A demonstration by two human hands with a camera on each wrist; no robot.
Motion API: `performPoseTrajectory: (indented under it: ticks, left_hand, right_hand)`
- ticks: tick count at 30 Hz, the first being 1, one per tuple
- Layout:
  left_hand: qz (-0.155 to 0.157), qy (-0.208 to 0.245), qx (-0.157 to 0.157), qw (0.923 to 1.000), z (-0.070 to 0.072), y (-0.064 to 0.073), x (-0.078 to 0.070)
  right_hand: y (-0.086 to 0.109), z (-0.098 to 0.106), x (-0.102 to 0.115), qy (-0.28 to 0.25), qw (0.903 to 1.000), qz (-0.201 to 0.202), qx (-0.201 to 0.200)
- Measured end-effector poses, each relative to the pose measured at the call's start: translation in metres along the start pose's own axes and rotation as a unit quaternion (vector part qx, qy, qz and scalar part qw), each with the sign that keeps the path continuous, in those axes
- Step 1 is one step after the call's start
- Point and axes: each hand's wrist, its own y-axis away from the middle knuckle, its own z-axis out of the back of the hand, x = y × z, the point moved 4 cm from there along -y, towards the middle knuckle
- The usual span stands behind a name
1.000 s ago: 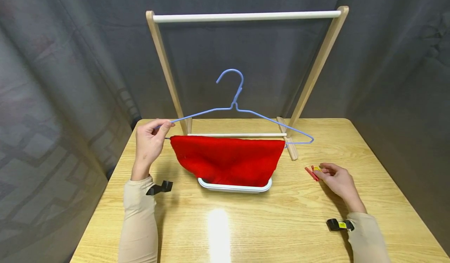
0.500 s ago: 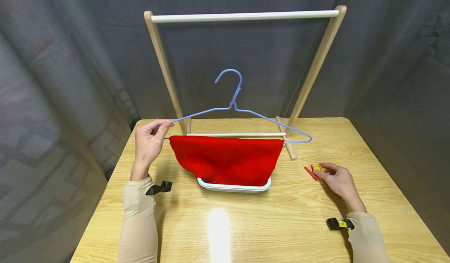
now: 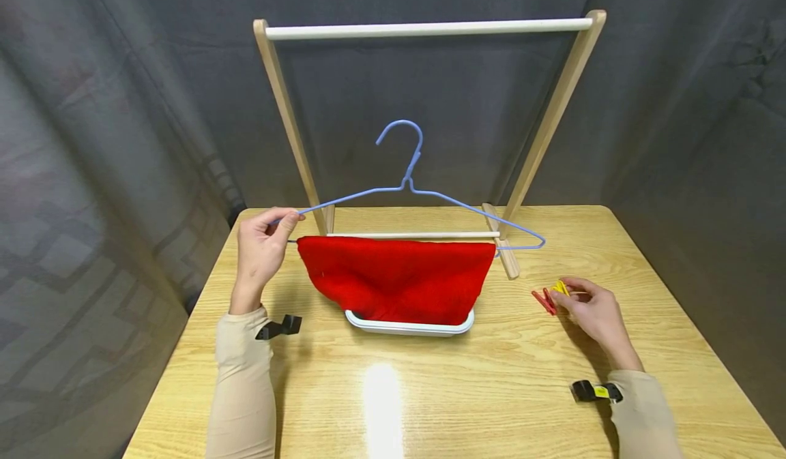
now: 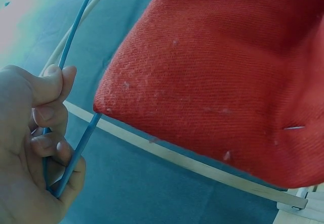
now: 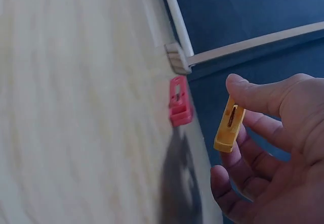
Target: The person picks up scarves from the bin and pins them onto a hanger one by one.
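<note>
A blue wire hanger [image 3: 457, 203] is held upright by my left hand [image 3: 260, 251], which grips its left end with curled fingers, as the left wrist view also shows. Over the hanger's lower bar hangs a red cloth [image 3: 399, 278], its bottom reaching a white tray [image 3: 408, 328]. At the right, my right hand [image 3: 592, 309] pinches a yellow clothespin [image 5: 230, 125] between thumb and fingers, a little above the table. Just left of that hand a red clothespin [image 3: 544, 301] lies on the table.
Behind the cloth stands a wooden rack with a white top rail [image 3: 430, 29] and a low crossbar [image 3: 424, 234]. Its right foot [image 3: 510, 261] sits near the hanger's right end. Grey curtains [image 3: 694, 138] surround the wooden table [image 3: 491, 391].
My right hand has lifted the yellow clothespin slightly, up and away from the red one. The left hand, hanger and cloth have stayed practically still.
</note>
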Motion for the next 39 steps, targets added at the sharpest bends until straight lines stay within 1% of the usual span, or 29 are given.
performPoseTrajectory:
  ticks: [7, 15, 19, 22, 27, 34, 39]
  left_hand:
    - [0.000, -0.001, 0.004, 1.0000, -0.002, 0.000, 0.004]
    - [0.001, 0.000, 0.003, 1.0000, -0.002, -0.001, 0.004]
    - [0.001, -0.001, 0.002, 1.0000, -0.002, -0.001, 0.004]
    - [0.002, -0.002, 0.002, 1.0000, -0.001, -0.001, 0.004]
    - [0.003, -0.003, 0.003, 1.0000, -0.001, -0.001, 0.004]
    - [0.004, -0.002, 0.001, 1.0000, 0.000, -0.001, 0.003]
    - [0.006, -0.003, 0.001, 1.0000, -0.001, -0.001, 0.004]
  right_hand:
    - [0.007, 0.008, 0.013, -0.059, 0.9982, 0.008, 0.007]
    - [0.011, 0.014, 0.040, -0.086, 0.9947, 0.056, 0.000]
    - [0.013, 0.016, 0.051, -0.111, 0.9915, 0.069, 0.003]
    - [0.016, 0.017, 0.059, -0.125, 0.9896, 0.070, 0.008]
    - [0.020, 0.019, 0.070, -0.130, 0.9885, 0.076, 0.007]
    - [0.024, 0.022, 0.090, -0.120, 0.9849, 0.124, -0.012]
    - [0.025, 0.022, 0.104, -0.137, 0.9791, 0.148, -0.023]
